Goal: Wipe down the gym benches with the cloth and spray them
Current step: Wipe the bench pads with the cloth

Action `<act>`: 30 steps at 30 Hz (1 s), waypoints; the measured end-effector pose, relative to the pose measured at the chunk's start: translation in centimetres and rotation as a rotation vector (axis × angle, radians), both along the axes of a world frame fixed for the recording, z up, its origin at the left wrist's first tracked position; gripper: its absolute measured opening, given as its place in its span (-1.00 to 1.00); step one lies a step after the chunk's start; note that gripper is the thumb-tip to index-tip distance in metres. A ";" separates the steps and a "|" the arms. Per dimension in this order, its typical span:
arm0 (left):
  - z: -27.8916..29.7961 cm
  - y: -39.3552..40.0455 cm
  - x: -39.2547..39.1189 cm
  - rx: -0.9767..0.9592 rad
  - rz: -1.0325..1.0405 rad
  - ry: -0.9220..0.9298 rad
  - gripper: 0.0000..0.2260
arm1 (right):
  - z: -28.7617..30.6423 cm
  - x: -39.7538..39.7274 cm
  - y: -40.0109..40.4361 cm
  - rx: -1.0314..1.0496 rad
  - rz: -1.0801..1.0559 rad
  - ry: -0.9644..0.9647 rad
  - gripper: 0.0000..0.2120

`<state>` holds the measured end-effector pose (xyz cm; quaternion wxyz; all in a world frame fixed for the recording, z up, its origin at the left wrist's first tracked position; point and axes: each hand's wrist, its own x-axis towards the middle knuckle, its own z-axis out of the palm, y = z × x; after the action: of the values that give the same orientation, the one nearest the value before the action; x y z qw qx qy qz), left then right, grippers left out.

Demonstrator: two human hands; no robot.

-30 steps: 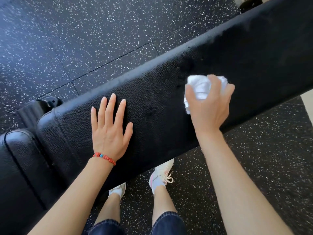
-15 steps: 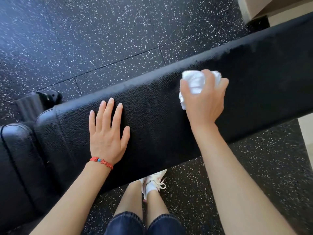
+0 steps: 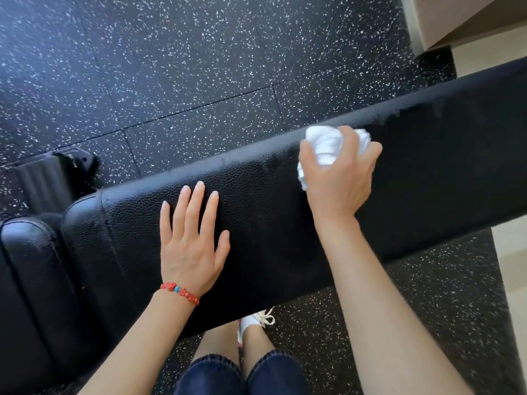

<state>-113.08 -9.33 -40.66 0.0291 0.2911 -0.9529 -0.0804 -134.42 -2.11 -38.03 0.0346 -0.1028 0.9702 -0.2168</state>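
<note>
A long black padded gym bench (image 3: 427, 172) runs from lower left to upper right across the view. My right hand (image 3: 339, 178) grips a bunched white cloth (image 3: 325, 146) and holds it down on the pad near the far edge. My left hand (image 3: 191, 240) lies flat on the pad further left, fingers straight and spread, a red bead bracelet at its wrist. The pad looks damp and streaked around and to the right of the cloth. No spray bottle is in view.
A second black pad (image 3: 25, 280) adjoins the bench at the lower left, with a black frame foot (image 3: 54, 178) behind it. Speckled black rubber flooring (image 3: 185, 67) surrounds the bench. A beige wall base (image 3: 445, 21) stands at the top right. My legs and a white shoe (image 3: 256, 320) show below.
My right hand has slid the cloth toward the bench's far edge and slightly right. The left hand has stayed flat in place. The view has shifted, and my legs have stepped closer together.
</note>
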 end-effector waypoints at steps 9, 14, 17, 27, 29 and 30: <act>0.6 -0.1 -0.3 0.039 0.013 -0.018 -0.52 | 0.9 3.1 -3.0 -0.005 0.488 -0.006 -0.52; 1.4 0.3 -1.3 0.077 0.066 -0.002 -0.53 | 0.5 -3.6 -1.1 0.115 0.121 -0.036 -0.50; 1.6 0.7 -2.7 0.084 0.095 0.028 -0.53 | 0.7 -1.0 -1.9 0.063 0.221 -0.025 -0.51; 0.7 2.3 -7.0 0.054 0.117 -0.056 -0.50 | 0.4 -8.2 2.6 0.017 0.236 -0.007 -0.50; 0.5 2.3 -6.9 0.035 0.113 -0.051 -0.50 | 0.1 -9.4 3.2 0.028 0.126 0.001 -0.49; 0.4 2.3 -6.9 0.028 0.115 -0.050 -0.50 | 0.1 -8.9 2.9 0.028 0.107 -0.003 -0.48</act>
<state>-119.96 -7.06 -40.21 0.0058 0.3477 -0.9337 -0.0848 -143.30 0.81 -37.97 0.0488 -0.1537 0.9662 -0.2011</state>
